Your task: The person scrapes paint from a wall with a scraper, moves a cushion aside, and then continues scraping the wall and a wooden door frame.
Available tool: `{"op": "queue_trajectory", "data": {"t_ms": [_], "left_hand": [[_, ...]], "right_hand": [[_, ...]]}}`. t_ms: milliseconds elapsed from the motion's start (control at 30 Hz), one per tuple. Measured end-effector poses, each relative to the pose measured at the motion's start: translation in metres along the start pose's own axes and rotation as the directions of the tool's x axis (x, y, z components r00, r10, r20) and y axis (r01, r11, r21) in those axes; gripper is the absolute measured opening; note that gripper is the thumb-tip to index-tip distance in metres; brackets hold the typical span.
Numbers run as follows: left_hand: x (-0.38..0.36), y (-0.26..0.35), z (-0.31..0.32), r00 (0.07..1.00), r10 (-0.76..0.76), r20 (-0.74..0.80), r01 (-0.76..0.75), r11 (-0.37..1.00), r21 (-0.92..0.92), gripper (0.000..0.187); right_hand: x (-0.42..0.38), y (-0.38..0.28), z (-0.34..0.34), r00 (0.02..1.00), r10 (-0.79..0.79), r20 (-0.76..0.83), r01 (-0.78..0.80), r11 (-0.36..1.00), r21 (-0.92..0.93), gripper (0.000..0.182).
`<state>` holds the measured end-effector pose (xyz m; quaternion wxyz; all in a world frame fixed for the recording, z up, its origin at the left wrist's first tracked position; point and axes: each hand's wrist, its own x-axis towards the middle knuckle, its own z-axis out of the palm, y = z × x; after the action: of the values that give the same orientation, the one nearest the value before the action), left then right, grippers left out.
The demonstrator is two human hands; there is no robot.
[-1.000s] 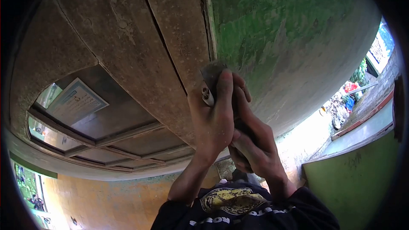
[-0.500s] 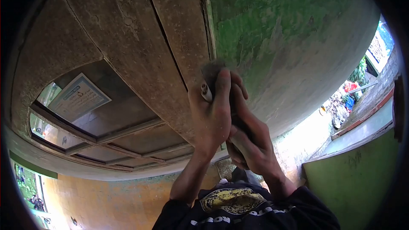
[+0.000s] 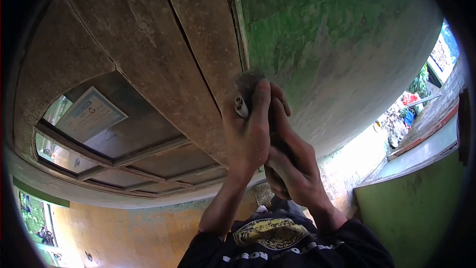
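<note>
- The left hand (image 3: 248, 136) and right hand (image 3: 292, 168) are both wrapped around a gray brush (image 3: 246, 83), pressing it against the green wall (image 3: 322, 34) beside the wooden frame (image 3: 198, 30).
- A cigarette (image 3: 240, 106) sits pinched between the left fingers.
- The writing on the paper sheet (image 3: 88, 115) and the shirt print (image 3: 270, 231) is unreadable.

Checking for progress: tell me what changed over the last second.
Almost nothing. The left hand and right hand stay clasped on the brush, pressed at the seam between the wooden door frame and green wall. The brush tip wavers slightly, down then back up. The cigarette stays between the left fingers.
</note>
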<state>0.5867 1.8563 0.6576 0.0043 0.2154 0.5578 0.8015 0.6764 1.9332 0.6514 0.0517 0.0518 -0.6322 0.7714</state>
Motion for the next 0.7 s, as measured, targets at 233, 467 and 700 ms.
{"op": "queue_trajectory", "data": {"t_ms": [233, 467, 700], "left_hand": [[0.003, -0.007, 0.002, 0.999, 0.050, -0.013, -0.050, 0.999, 0.004, 0.031], [0.002, -0.008, 0.004, 0.998, 0.062, -0.025, -0.061, 0.998, 0.025, 0.031], [-0.002, -0.007, 0.007, 0.998, 0.007, -0.062, -0.004, 0.998, 0.063, 0.031]], "right_hand": [[0.001, 0.017, -0.009, 1.000, -0.031, -0.002, 0.031, 0.999, -0.018, 0.065], [0.003, 0.012, -0.012, 1.000, 0.018, 0.011, -0.018, 0.999, 0.047, 0.064], [0.002, 0.011, -0.012, 0.999, -0.053, 0.003, 0.053, 0.998, -0.020, 0.060]]}}
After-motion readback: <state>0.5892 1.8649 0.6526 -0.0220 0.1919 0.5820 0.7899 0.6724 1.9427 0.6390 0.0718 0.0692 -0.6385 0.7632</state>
